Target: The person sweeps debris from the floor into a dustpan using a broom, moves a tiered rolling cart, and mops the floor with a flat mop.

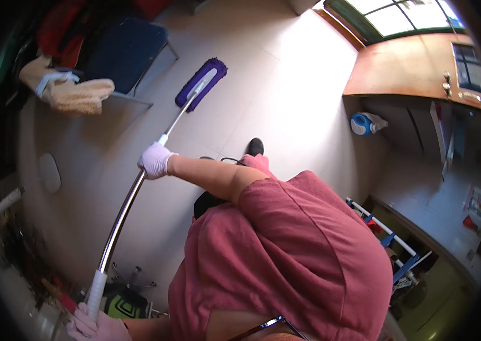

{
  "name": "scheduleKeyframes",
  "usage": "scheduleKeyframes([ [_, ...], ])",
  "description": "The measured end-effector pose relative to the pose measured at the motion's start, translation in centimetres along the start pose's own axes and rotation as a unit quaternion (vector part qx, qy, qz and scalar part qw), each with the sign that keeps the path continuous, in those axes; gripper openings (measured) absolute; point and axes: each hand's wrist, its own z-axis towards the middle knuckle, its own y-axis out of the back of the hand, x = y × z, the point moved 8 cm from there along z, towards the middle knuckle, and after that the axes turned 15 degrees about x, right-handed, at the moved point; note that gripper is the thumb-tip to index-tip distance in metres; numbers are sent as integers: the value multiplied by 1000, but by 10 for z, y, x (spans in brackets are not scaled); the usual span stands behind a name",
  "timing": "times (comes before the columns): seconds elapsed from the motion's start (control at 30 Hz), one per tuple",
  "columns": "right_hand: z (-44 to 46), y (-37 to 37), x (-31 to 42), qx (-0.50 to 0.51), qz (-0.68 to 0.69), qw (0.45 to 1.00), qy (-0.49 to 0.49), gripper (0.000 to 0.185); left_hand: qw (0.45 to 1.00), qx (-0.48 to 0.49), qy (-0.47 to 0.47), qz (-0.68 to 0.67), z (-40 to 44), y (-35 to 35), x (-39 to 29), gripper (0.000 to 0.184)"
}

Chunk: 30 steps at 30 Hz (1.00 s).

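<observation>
A mop with a long metal pole [120, 220] runs diagonally across the left of the head view. Its purple fluffy head [201, 84] lies flat on the pale floor. My right hand [156, 160], in a pale lilac glove, is closed around the pole near its middle. Down at the bottom left, my left hand [97, 325], gloved too, wraps the white grip [97, 288] at the pole's upper end. The pole looks bent by the wide lens.
A dark blue chair [125, 57] stands left of the mop head, with a beige cloth [81, 95] by its edge. Rightward are a wooden cabinet [402, 68], a blue-and-white bottle [365, 123] beneath it, and a white-and-blue rack [391, 236]. A green-and-black object [124, 306] sits lower left.
</observation>
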Motion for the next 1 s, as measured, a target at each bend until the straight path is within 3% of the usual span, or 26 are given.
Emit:
scheduleKeyframes([
  [0.03,-8,0,-3,-1,4,1000,1,21,992,3,13,-123,2,-3,10,15],
  [0.1,-31,-1,-11,-6,5,1000,0,21,922,17,30,-385,3,-16,24,17],
  [0.13,-41,-1,-17,-8,4,1000,1,21,757,23,73,-649,7,-32,6,24],
  [0.17,-52,-3,-26,-5,16,1000,-7,21,952,31,47,-300,11,-21,-30,28],
  [0.2,-68,-1,-34,-3,26,1000,-11,22,887,16,86,-452,10,-28,-33,28],
  [0.27,-98,-4,-56,0,33,999,-34,24,684,-5,161,-712,3,-46,-51,27],
  [0.4,-157,1,-104,-6,57,996,-75,24,680,12,176,-712,-5,-58,-118,28],
  [0.43,-171,1,-117,-17,63,994,-83,24,791,141,-44,-593,6,-63,-84,12],
  [0.53,-204,11,-149,-54,76,990,-103,23,817,92,3,-569,-6,-60,-154,16],
  [0.57,-213,13,-158,-71,76,988,-114,22,723,87,41,-684,-8,-66,-166,15],
  [0.67,-238,15,-179,-87,100,979,-157,22,729,95,21,-678,-10,-69,-196,17],
  [0.8,-308,27,-218,-241,122,943,-196,21,479,339,-161,-793,4,-81,-293,16],
  [0.83,-329,29,-228,-291,122,924,-214,21,538,325,-161,-761,5,-81,-307,16],
  [0.87,-350,26,-238,-316,115,907,-253,21,504,378,-242,-738,4,-79,-336,18],
  [0.93,-401,21,-258,-359,98,871,-321,21,518,375,-262,-723,-3,-77,-392,22],
  [1.0,-467,12,-267,-423,99,825,-360,23,492,356,-233,-760,-19,-71,-449,19],
])
